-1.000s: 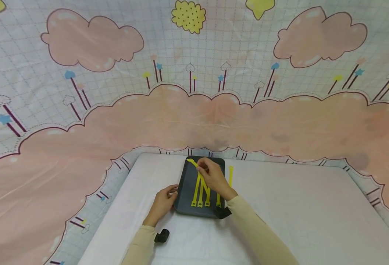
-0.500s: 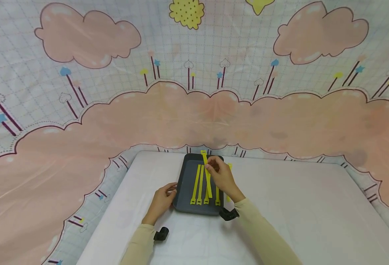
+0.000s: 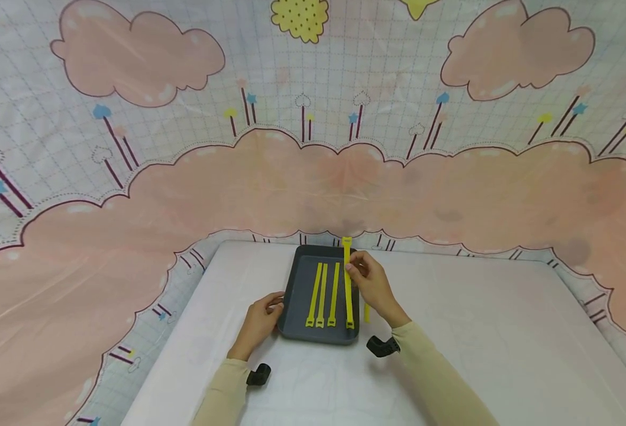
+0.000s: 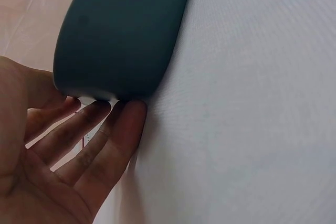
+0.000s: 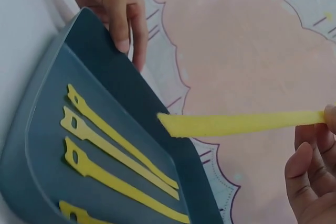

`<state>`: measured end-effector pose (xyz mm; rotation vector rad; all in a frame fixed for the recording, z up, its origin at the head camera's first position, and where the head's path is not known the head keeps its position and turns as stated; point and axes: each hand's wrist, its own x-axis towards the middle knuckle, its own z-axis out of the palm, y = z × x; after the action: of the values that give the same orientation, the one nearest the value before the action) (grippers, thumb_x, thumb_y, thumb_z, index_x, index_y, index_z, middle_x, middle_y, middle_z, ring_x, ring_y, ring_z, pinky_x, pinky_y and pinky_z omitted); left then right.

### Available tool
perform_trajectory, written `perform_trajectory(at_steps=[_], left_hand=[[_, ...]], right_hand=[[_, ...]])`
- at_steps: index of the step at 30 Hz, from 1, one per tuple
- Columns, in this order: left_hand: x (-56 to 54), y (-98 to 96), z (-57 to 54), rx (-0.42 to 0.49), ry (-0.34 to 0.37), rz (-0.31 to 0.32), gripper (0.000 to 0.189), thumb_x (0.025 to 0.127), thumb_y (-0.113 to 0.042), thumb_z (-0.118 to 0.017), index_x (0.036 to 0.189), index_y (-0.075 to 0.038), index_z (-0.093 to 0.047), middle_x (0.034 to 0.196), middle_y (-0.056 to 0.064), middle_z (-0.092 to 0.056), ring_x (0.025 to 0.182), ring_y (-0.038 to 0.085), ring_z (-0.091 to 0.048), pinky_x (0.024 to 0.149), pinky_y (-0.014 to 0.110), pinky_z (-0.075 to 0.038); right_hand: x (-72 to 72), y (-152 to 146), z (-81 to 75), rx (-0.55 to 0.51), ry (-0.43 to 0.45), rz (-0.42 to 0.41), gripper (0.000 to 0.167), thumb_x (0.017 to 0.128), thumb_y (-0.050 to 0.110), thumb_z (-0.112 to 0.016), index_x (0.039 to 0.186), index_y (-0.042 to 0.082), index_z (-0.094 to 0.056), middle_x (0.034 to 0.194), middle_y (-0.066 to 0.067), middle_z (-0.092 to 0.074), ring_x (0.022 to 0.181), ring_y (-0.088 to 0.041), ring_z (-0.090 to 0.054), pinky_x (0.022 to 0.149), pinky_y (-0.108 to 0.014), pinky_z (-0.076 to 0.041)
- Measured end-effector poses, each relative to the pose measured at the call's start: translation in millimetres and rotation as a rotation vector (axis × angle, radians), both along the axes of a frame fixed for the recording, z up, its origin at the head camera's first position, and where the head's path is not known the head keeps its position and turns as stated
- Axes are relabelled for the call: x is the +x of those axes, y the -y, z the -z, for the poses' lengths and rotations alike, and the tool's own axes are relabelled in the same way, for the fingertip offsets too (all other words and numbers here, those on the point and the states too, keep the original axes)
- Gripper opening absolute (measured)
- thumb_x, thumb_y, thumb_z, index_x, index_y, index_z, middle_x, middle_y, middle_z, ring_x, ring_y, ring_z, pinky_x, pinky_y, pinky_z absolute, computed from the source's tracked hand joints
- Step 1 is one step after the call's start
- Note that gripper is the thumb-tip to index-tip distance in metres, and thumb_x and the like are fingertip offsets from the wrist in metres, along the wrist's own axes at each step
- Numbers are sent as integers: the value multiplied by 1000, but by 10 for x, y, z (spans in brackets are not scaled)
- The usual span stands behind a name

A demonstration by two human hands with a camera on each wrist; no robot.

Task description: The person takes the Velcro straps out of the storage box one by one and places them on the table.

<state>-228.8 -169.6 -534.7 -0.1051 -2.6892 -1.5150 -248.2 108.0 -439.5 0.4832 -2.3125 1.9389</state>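
Observation:
A dark blue-grey tray [image 3: 291,319] lies on the white table, with several yellow hook-and-loop cable ties [image 3: 320,296] lined up lengthwise inside it. My left hand [image 3: 260,322] holds the tray's left wall, fingers against the outside [image 4: 94,145] and thumb at the rim. Raised over the tray's right side, another yellow cable tie [image 5: 241,123] is pinched between my right thumb and fingers. That right hand [image 3: 374,287] hovers near the right rim. The held tie's slotted head points away, and its tail partly covers a tie lying beneath. One further cable tie [image 3: 367,312] shows outside the tray, mostly hidden by the hand.
White table surface [image 3: 478,331] stretches to the right of the tray. A patterned cloth [image 3: 345,189] with pink clouds hangs behind the table and down its sides. Black wrist cameras [image 3: 382,346] sit on both sleeves.
The right hand has turned the pinched cable tie from slanting to nearly upright and moved it rightward, from the tray's middle to its right side. The left hand stays at the tray.

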Motion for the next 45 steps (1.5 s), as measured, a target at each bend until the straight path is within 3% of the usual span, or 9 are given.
perform_trajectory(at_steps=[4,8,13,23,28,38,45], left_hand=[[-7,2,-17,6,13,-3,35,97,-11,-60,132,-8,-62,120,17,-69,102,32,-71,61,24,-53],[-9,3,-12,12,13,0,35,97,-12,-60,132,-7,-62,120,18,-69,101,30,-71,59,25,-53],[-18,0,2,23,23,0,35,97,-12,-60,132,-8,-62,120,18,-69,96,26,-71,56,25,-53],[5,-11,-38,24,19,0,35,97,-10,-59,132,-6,-62,120,20,-69,91,25,-72,54,26,-53],[7,-24,-51,31,34,-6,35,97,-10,-59,132,-7,-62,120,20,-69,93,25,-71,55,25,-52],[8,-16,-35,30,32,-7,35,97,-10,-59,132,-7,-62,121,19,-69,93,25,-71,55,25,-52],[18,-21,-51,35,29,-9,34,97,-10,-60,131,-7,-62,120,19,-69,94,26,-71,56,25,-52]], right_hand=[[-71,-99,105,-35,30,24,17,99,7,-56,111,-4,-52,98,-15,-55,72,-14,-55,64,-23,-48],[-152,-212,260,-83,91,61,19,98,11,-59,112,-1,-52,98,-7,-53,74,-9,-55,65,-21,-48],[-93,-316,253,-109,138,101,17,98,8,-58,112,-1,-53,95,-2,-53,74,-8,-56,65,-21,-48],[36,-480,260,-76,97,116,21,98,11,-59,111,-4,-52,92,-3,-55,73,-9,-56,64,-24,-48],[50,-576,300,-71,118,137,20,98,11,-59,111,-3,-52,88,1,-55,73,-8,-56,64,-23,-47],[49,-722,408,-16,204,186,21,100,13,-56,114,-2,-52,90,-1,-56,79,-7,-57,67,-25,-50],[-58,-771,507,16,280,206,20,100,16,-56,114,2,-53,91,-1,-57,83,-10,-58,69,-23,-51]])
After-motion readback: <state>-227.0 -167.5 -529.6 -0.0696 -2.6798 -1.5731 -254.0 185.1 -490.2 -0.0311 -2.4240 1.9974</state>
